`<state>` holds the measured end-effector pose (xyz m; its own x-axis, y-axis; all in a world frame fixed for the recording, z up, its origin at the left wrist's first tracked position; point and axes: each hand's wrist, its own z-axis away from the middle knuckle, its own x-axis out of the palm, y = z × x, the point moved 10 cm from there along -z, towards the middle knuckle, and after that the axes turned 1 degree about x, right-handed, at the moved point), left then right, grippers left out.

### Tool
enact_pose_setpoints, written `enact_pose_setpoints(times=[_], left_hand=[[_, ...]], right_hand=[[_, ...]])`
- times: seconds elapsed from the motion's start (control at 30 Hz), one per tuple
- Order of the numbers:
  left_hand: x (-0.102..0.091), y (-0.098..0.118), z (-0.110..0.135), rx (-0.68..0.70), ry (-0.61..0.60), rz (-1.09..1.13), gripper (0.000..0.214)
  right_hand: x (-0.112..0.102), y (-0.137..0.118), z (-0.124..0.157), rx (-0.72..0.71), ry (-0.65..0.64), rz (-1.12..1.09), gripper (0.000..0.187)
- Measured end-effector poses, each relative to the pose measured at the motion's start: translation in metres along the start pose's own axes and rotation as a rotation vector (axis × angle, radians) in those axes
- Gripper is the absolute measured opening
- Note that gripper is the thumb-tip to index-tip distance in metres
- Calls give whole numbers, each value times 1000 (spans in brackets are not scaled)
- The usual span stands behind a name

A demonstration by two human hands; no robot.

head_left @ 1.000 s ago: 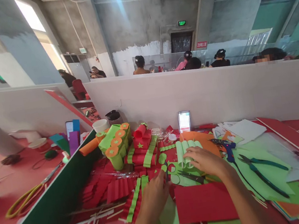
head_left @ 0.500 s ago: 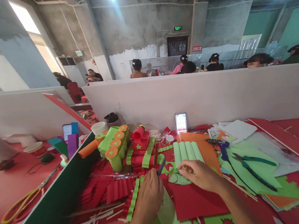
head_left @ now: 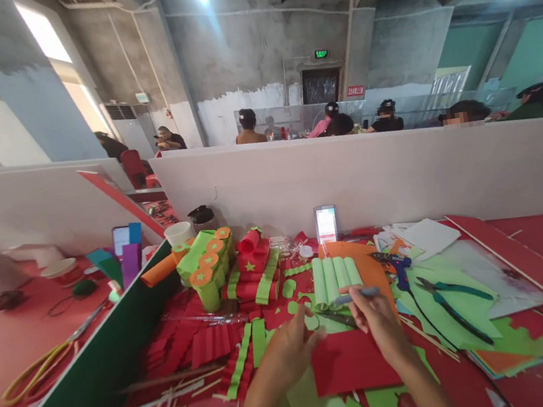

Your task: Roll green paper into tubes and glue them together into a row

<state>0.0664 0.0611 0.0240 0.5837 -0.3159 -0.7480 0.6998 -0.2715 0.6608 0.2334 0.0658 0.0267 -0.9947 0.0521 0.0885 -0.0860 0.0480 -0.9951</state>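
Observation:
My right hand point(head_left: 376, 317) is closed on a blue pen point(head_left: 358, 296), which lies level above the table and points left. My left hand point(head_left: 292, 347) is just to its left with fingers stretched toward the near edge of a red paper sheet point(head_left: 352, 367); it holds nothing. Just beyond both hands lie several light green paper rolls point(head_left: 333, 279) side by side on an orange sheet point(head_left: 369, 267). Black scissors point(head_left: 338, 319) lie between the hands and the rolls.
A blue glue gun point(head_left: 395, 265) and green-handled pliers point(head_left: 455, 304) lie to the right on green paper. Green-and-orange point(head_left: 209, 259) and red starred paper models point(head_left: 253, 267) stand at back left beside a green board point(head_left: 105, 355). A phone point(head_left: 325, 223) leans on the white partition. Yellow scissors point(head_left: 37, 371) lie far left.
The blue pen has passed from my left hand to my right hand. My right hand came off the green rolls and lifted; my left hand opened and slid right.

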Motion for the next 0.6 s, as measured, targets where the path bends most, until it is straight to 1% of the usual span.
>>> enact_pose_setpoints(times=[0.07,0.13,0.2,0.27,0.33,0.4,0.43,0.5,0.6], left_hand=[[9,-14,-4,4,-43,-52,33],[19,-24,-9,13,-78,-73,31],[25,-30,-14,7,-64,-71,23],[28,-33,-18,-7,-52,-58,16],[29,-34,-21,-18,-54,-39,12],[28,-36,-23,-24,-50,-20,9],[26,-37,-25,-33,-43,-10,8],[22,-42,-27,-55,-17,10,7],[16,-48,-29,-70,44,36,10]], right_hand=[[-9,-4,4,-61,-14,92,36],[-14,3,10,-75,-27,198,33],[-20,10,14,-112,-1,323,31],[-27,7,15,-229,50,497,28],[-34,-5,11,-379,110,695,26],[-41,-10,1,-455,140,855,25],[-43,-9,-5,-456,130,906,27],[-45,-3,-18,-433,74,940,31],[-41,10,-29,-392,-17,888,31]])
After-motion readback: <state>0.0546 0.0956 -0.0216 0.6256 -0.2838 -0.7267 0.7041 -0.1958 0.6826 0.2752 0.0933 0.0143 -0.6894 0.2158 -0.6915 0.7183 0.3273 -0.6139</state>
